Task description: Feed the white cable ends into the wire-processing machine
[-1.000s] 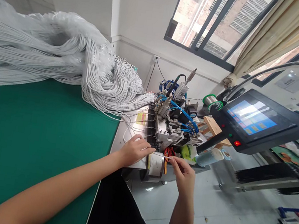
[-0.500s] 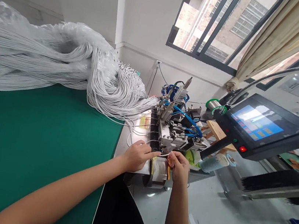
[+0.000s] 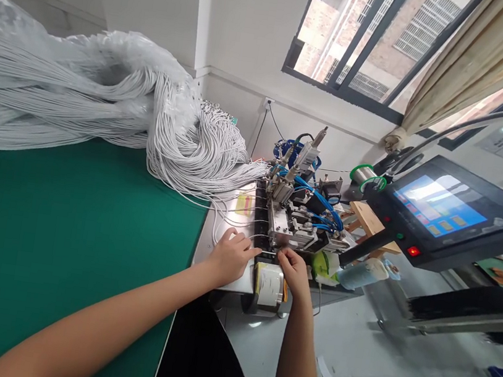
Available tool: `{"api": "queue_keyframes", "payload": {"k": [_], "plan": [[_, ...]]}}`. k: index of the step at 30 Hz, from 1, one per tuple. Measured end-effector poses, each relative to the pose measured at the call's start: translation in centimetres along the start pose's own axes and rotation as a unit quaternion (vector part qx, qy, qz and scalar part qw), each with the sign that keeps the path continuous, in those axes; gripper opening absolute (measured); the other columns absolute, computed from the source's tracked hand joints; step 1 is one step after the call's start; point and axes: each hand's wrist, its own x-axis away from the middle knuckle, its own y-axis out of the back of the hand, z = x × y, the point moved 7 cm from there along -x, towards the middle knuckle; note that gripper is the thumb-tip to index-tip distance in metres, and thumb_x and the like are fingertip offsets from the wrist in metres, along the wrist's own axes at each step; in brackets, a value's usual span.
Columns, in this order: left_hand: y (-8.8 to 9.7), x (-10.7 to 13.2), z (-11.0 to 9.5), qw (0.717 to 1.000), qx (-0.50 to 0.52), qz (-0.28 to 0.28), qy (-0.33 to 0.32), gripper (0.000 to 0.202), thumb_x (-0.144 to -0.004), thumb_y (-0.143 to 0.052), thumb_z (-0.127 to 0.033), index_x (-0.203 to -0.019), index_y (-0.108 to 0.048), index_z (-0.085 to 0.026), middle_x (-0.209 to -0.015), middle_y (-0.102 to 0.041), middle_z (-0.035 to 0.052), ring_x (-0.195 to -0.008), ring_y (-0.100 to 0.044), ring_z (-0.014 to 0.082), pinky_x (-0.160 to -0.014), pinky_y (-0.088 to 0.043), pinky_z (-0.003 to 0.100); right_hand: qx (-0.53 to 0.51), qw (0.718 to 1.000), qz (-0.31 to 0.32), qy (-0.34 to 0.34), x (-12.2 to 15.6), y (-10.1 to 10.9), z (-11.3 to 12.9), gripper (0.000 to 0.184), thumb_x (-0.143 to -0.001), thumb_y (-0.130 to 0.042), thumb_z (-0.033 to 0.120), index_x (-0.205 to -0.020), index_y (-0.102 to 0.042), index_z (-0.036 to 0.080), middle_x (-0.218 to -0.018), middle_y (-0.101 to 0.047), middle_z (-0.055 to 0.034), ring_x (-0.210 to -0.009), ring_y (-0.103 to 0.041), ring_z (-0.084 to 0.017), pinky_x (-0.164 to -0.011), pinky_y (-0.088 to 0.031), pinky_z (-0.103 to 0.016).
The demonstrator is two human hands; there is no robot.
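Note:
My left hand (image 3: 231, 255) rests on the metal plate (image 3: 226, 235) of a small wire-processing machine (image 3: 296, 220), its fingers pinched on a thin white cable at the black clamp row. My right hand (image 3: 293, 272) sits just right of it, fingers curled and pinching the same cable's end beside the machine's front. A white labelled box (image 3: 269, 283) lies between and below the two hands. Several white cables run from the plate back to a huge white cable bundle (image 3: 105, 99).
A green mat (image 3: 53, 229) covers the table on the left. A touchscreen control panel (image 3: 444, 212) on an arm stands to the right, with a red lit button. Blue air hoses top the machine. A window and curtain lie behind; grey floor lies below right.
My right hand has moved left and up to the machine's clamp row, closing the gap to my left hand. The view shifted slightly.

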Motion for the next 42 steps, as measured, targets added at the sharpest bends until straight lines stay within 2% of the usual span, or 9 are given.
{"api": "queue_keyframes", "payload": {"k": [7,12,21,26,33,42], "plan": [[-0.1,0.1,0.1,1.000,0.001,0.000,0.000,0.034,-0.083,-0.050,-0.013,-0.111,-0.064,-0.027,-0.083,-0.061,0.0030,-0.083,-0.052,0.0208,-0.088,-0.028,0.041,-0.123,0.991,0.009,-0.061,0.1,-0.6,-1.4,0.028,-0.078,-0.056,0.037,-0.060,-0.046,0.019,-0.058,-0.038,0.0049,-0.056,-0.033,-0.011,-0.054,-0.026,-0.023],[-0.4,0.0,0.2,1.000,0.004,0.002,-0.001,0.036,-0.083,-0.051,-0.012,-0.113,-0.064,-0.028,-0.083,-0.061,0.0037,-0.084,-0.052,0.0211,-0.089,-0.028,0.042,-0.265,0.954,-0.022,-0.136,0.6,-1.6,-2.8,0.021,-0.067,-0.059,0.029,-0.056,-0.044,0.019,-0.055,-0.035,0.0060,-0.053,-0.028,-0.009,-0.050,-0.021,-0.023],[0.0,0.1,0.2,1.000,0.007,-0.006,0.012,0.034,-0.082,-0.051,-0.011,-0.108,-0.066,-0.027,-0.084,-0.062,0.0040,-0.087,-0.052,0.0211,-0.091,-0.027,0.043,-0.292,0.941,-0.047,-0.163,1.2,-2.0,-3.0,0.032,-0.064,-0.067,0.042,-0.057,-0.045,0.020,-0.052,-0.038,0.0068,-0.049,-0.030,-0.009,-0.049,-0.024,-0.024],[0.3,0.1,0.2,1.000,0.006,-0.009,0.018,0.034,-0.079,-0.051,-0.009,-0.105,-0.066,-0.026,-0.087,-0.062,0.0040,-0.091,-0.052,0.0214,-0.093,-0.027,0.044,-0.247,0.956,-0.056,-0.145,1.9,-1.4,-3.1,0.041,-0.070,-0.067,0.053,-0.060,-0.047,0.019,-0.053,-0.041,0.0054,-0.050,-0.033,-0.010,-0.048,-0.025,-0.024],[0.5,0.2,0.5,0.999,0.001,-0.010,0.038,0.028,-0.080,-0.051,-0.011,-0.100,-0.066,-0.023,-0.089,-0.064,0.0043,-0.094,-0.053,0.0221,-0.098,-0.023,0.048,-0.075,0.990,-0.090,-0.084,2.6,1.2,-1.2,0.044,-0.080,-0.056,0.058,-0.063,-0.053,0.018,-0.055,-0.043,0.0029,-0.053,-0.036,-0.012,-0.050,-0.029,-0.024],[0.4,0.2,0.6,0.998,-0.019,0.005,0.057,0.027,-0.081,-0.050,-0.012,-0.102,-0.065,-0.020,-0.091,-0.065,0.0061,-0.095,-0.053,0.0231,-0.098,-0.025,0.048,0.045,0.991,-0.123,-0.037,4.1,3.1,2.2,0.042,-0.084,-0.053,0.054,-0.066,-0.057,0.017,-0.058,-0.051,0.0003,-0.057,-0.044,-0.014,-0.054,-0.034,-0.025]]}}
